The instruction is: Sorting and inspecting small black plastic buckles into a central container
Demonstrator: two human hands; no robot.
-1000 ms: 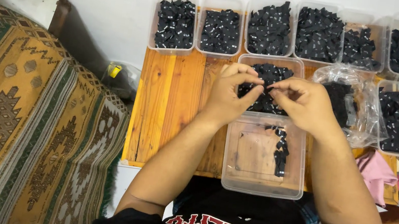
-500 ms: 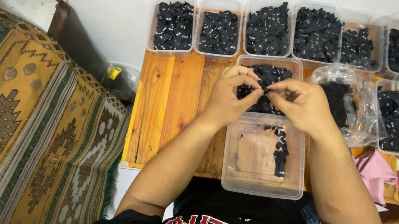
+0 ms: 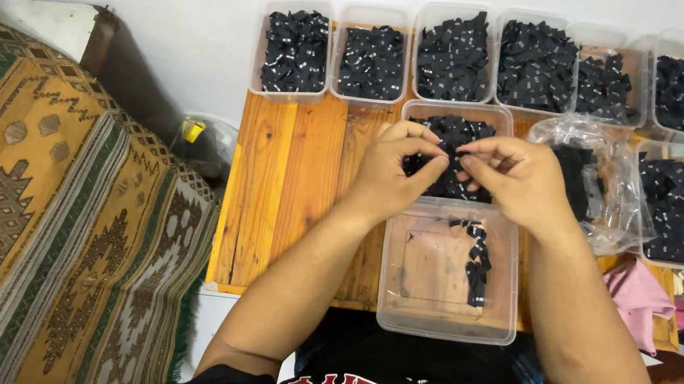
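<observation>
Left hand point(image 3: 393, 172) and right hand point(image 3: 511, 181) meet fingertip to fingertip, pinching small black label point(image 3: 451, 156) over full tub point(image 3: 455, 119); near-empty tub point(image 3: 450, 272) sits closest, on desk point(image 3: 288, 202).

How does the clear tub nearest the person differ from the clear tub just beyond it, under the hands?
The near tub is almost empty, a short line of black pieces along its right side, wood showing through its bottom. The far tub is heaped with black pieces and partly covered by the left hand and right hand. Both are clear, rectangular and lidless.
</observation>
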